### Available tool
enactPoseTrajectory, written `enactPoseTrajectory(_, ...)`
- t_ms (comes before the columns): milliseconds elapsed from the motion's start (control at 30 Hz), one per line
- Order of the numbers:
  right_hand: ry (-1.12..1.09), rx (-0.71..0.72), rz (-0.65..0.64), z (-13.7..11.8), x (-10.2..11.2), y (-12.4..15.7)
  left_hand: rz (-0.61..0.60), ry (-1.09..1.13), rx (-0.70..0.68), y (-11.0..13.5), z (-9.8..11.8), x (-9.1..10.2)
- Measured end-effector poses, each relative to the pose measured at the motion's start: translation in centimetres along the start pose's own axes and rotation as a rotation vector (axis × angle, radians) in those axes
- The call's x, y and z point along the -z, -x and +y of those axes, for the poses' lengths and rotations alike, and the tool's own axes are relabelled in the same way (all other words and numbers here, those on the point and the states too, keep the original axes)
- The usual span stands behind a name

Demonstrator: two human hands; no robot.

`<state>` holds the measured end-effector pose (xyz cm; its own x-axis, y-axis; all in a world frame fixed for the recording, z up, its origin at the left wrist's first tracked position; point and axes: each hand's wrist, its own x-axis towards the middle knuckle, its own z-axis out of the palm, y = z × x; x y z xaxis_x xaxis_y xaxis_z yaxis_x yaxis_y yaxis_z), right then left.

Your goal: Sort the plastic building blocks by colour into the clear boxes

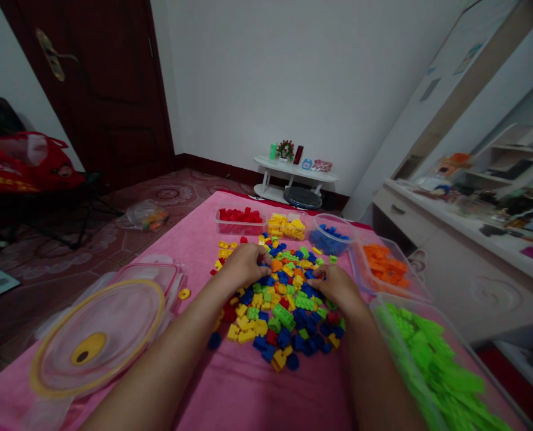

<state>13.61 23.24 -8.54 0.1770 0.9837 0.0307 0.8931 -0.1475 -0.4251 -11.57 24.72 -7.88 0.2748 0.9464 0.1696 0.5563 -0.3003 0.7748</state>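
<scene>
At the near left, a round translucent plastic lid with a yellow rim [127, 329] lies on pink cloth [261, 398]. At the near right stands a clear rectangular plastic box [394, 353] of bright green plastic blocks [441, 365]. Between them spreads a mixed pile of small red, yellow, blue, green and orange plastic building blocks [284, 299]. The right hand [338, 286] reaches into its right side, fingers curled by dark blue blocks; the left hand [248, 263] bends over its far left part, fingertips together — whether either grasps a block, I cannot tell. Farther right sits a clear box of orange blocks [385, 265]. Along the far edge, left to right, come containers of red blocks [241, 215], yellow blocks [288, 226] and blue blocks [331, 233] — beyond them, a low white oval table [266, 163].
</scene>
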Motion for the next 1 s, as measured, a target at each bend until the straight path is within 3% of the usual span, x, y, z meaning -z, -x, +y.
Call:
enactPoseTrajectory(100, -0.025, -0.019, 0.023, 0.0, -0.1, -0.1, -0.01, 0.228, 0.031, -0.3, -0.1, -0.7)
enactPoseTrajectory(167, -0.208, -0.011, 0.065, -0.4, 0.4, 0.0, -0.023, 0.426, 0.097, -0.3, 0.3, -1.0)
enactPoseTrajectory(300, -0.917, 0.047, 0.069, -2.6, 1.2, 1.0, 0.009, 0.776, 0.233, 0.0, 1.9, -0.8)
enactPoseTrajectory(367, -1.272, 0.045, -0.04, -4.2, 0.9, 1.8, 0.054, 0.874, 0.245, 0.1, 2.6, -0.7)
enactPoseTrajectory(433, -1.459, 0.044, -0.164, -5.7, 0.1, 2.6, 0.093, 0.915, 0.238, 0.1, 2.9, -0.8)
enactPoseTrajectory(600, -1.416, 0.053, -0.311, -8.4, -1.9, 3.9, 0.22, 0.746, 0.157, -0.1, 2.4, -1.9)
enactPoseTrajectory(733, -1.431, -0.011, -0.293, -9.6, -2.5, 4.5, 0.271, 0.522, 0.039, -0.2, 1.9, -2.6)
enactPoseTrajectory(833, -1.573, -0.122, -0.277, -9.3, -2.1, 4.3, 0.25, 0.571, 0.031, -0.3, 1.7, -2.7)
enactPoseTrajectory(900, -1.69, -0.182, -0.209, -8.4, -1.2, 3.2, 0.258, 0.629, 0.058, -0.5, 1.6, -2.6)
enactPoseTrajectory(1000, -1.694, -0.24, 0.043, -6.5, 1.3, -0.3, 0.272, 0.658, 0.083, -0.5, 1.6, -2.4)
